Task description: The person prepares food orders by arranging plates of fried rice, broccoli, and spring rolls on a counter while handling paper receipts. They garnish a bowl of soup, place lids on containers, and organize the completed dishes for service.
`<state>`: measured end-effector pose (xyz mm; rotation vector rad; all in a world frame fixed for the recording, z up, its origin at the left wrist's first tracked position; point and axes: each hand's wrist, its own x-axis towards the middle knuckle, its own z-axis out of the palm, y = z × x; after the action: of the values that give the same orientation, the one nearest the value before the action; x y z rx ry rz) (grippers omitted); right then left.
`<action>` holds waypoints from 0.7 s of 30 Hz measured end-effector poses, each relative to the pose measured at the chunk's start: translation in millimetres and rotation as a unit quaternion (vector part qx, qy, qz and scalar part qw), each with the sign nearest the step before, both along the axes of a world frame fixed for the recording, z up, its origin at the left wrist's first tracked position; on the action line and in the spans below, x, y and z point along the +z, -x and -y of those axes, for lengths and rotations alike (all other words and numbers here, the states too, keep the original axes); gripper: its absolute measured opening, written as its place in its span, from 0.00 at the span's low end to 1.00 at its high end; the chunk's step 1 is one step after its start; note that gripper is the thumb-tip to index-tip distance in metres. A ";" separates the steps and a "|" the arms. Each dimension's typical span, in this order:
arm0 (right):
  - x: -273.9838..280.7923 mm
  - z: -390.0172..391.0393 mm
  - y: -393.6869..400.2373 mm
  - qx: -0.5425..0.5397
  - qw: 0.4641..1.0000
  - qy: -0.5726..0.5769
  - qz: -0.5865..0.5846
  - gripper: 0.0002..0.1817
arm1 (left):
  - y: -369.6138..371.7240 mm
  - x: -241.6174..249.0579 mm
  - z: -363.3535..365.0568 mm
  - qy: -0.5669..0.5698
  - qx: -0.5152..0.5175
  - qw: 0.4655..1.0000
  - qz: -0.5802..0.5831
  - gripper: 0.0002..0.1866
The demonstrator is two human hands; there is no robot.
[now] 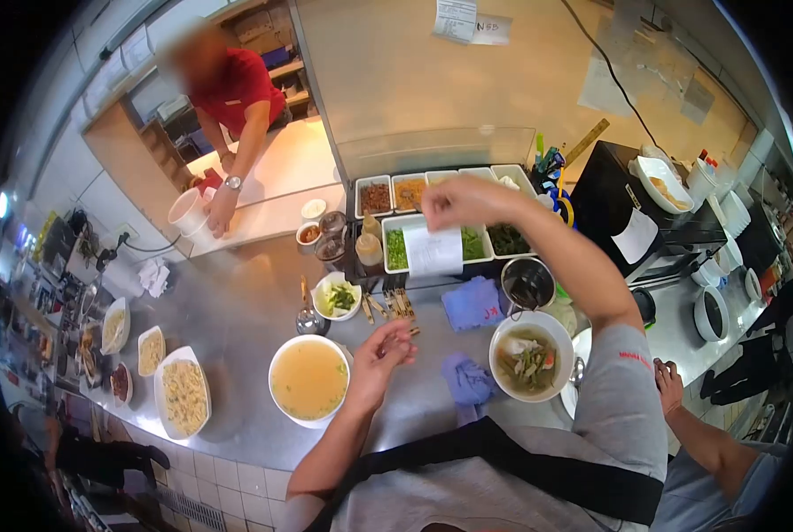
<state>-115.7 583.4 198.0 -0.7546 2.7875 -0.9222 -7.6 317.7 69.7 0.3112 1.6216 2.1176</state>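
My right hand (467, 202) reaches over the garnish trays, its fingers closed downward near the top of a white paper slip (434, 253). What they hold, if anything, is hidden. The slip hangs in front of a tray of chopped green onion (397, 249). My left hand (384, 357) is held above the counter with fingers loosely curled, apart and with nothing visible in them. Beside it stands a white bowl of yellowish broth (308, 379). A bowl of soup with vegetables (527, 356) sits at the right, in front of a metal pot (528, 282).
Blue cloths (472, 304) and clothespins (399, 304) lie mid-counter. A small bowl of greens (337, 297) and a ladle (310, 319) are nearby. Rice dishes (183, 395) stand left. A person in red (246, 89) handles white tubs (189, 214) at the window. Another person's hand (668, 385) rests right.
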 end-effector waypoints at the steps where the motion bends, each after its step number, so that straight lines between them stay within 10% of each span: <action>1: 6.7 -6.6 30.1 -0.003 0.999 -0.018 -0.036 0.06 | -1.6 2.8 8.9 0.009 0.007 1.000 0.006 0.15; 9: 68.6 -46.1 232.9 -0.195 0.916 -0.175 -0.303 0.06 | -11.0 -5.0 75.0 0.030 0.082 0.995 0.045 0.12; 21: 179.0 -74.3 291.0 -0.348 0.603 -0.259 -0.669 0.09 | -7.1 -20.5 97.1 0.024 0.206 0.974 0.093 0.11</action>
<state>-406.7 657.7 377.0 -0.1130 4.3330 1.1557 -0.6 220.5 49.2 -0.2576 1.7346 2.3139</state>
